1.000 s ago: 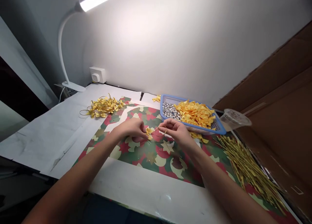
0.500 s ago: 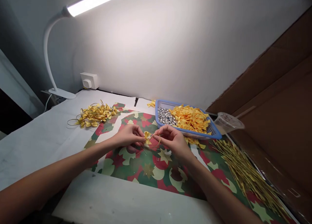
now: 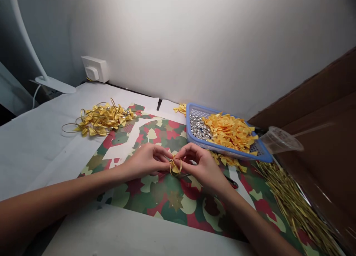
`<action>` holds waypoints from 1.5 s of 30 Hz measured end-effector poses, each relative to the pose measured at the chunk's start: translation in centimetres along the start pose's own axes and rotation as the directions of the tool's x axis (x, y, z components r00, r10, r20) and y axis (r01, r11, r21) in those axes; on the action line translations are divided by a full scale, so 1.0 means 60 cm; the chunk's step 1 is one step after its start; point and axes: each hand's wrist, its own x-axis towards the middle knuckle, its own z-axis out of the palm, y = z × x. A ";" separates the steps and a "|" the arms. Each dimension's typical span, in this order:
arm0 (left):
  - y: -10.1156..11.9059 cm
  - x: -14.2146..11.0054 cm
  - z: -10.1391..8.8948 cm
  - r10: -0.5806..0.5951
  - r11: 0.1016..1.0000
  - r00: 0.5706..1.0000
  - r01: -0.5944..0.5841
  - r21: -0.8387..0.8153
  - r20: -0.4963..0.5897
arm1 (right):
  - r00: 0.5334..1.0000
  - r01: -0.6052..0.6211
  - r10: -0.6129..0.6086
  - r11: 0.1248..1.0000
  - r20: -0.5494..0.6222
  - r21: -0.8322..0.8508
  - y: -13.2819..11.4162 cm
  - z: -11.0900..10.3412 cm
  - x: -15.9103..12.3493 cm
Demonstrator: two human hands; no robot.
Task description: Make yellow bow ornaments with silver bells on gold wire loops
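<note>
Over the patterned paper, my left hand (image 3: 147,160) pinches a small yellow ribbon bow (image 3: 175,169) from the left with thumb and finger. A gold cord is bent into a loop around the bow. From the right, my right hand (image 3: 200,166) pinches that gold cord (image 3: 181,166), its thumb and fingertip close to my left fingertips. A straight tail of cord runs out under my right hand. The fingertips partly hide where cord and bow meet.
A pile of bows with looped cords (image 3: 104,118) lies on the left. Behind my right hand, a blue basket (image 3: 191,107) holds silver beads (image 3: 198,127) and yellow bows (image 3: 230,131). Loose gold cords (image 3: 294,200) and a clear plastic cup (image 3: 280,140) are on the right.
The cord loop, earlier to the right of the bow, now lies around it, and my hands have come closer together. The camera view has tilted down and moved in.
</note>
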 end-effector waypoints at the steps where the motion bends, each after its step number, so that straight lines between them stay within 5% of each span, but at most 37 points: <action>1: 0.001 0.000 0.000 0.019 1.000 1.000 -0.019 0.009 0.009 | 1.000 -0.004 0.004 1.000 -0.006 -0.015 0.001 -0.002 0.000; 15: -0.005 0.002 -0.002 0.026 1.000 0.992 -0.026 0.002 0.125 | 1.000 -0.025 0.025 0.999 -0.012 -0.042 0.008 -0.009 -0.003; 23: 0.007 -0.002 -0.003 -0.103 0.993 0.984 0.109 -0.034 0.143 | 1.000 -0.001 0.000 0.990 -0.006 -0.140 0.002 -0.010 -0.011; 45: 0.022 -0.003 0.012 -0.143 0.984 0.989 0.145 -0.103 0.026 | 0.999 0.052 -0.047 0.975 0.025 -0.214 -0.017 -0.010 -0.017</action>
